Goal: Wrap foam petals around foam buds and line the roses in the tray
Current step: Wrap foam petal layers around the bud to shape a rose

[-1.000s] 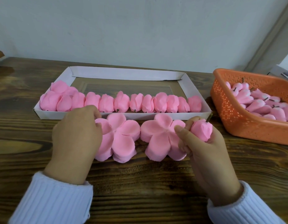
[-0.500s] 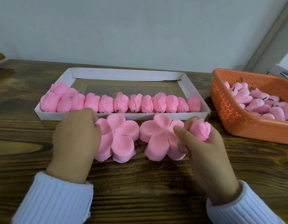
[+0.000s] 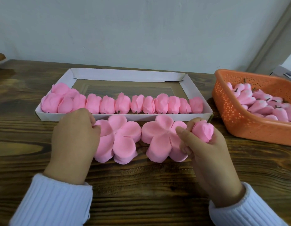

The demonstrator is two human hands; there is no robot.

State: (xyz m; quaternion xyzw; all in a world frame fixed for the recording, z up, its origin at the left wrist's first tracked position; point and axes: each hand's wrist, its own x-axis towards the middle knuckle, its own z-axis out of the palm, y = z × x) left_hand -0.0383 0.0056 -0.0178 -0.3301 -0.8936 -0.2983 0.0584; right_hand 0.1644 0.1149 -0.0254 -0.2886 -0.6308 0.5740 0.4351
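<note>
Right hand (image 3: pixel 206 152) curls round a bud (image 3: pixel 202 132), stem up, just beside the right petals (image 3: pixel 159 137). Left hand (image 3: pixel 74 141) pinches the edge of the left petals (image 3: pixel 120 137), which lie on the table (image 3: pixel 141 185) in front of the tray (image 3: pixel 125 75). Each pile looks layered, so a pinch may lift several sheets or drag the pile askew; a hard squeeze could dent the bud. The left fingertips are mostly hidden behind the hand, and the basket (image 3: pixel 223 111) is cut off at right

Matt foam petals (image 3: pixel 118 137) — grained wood table (image 3: pixel 141 193)
</note>
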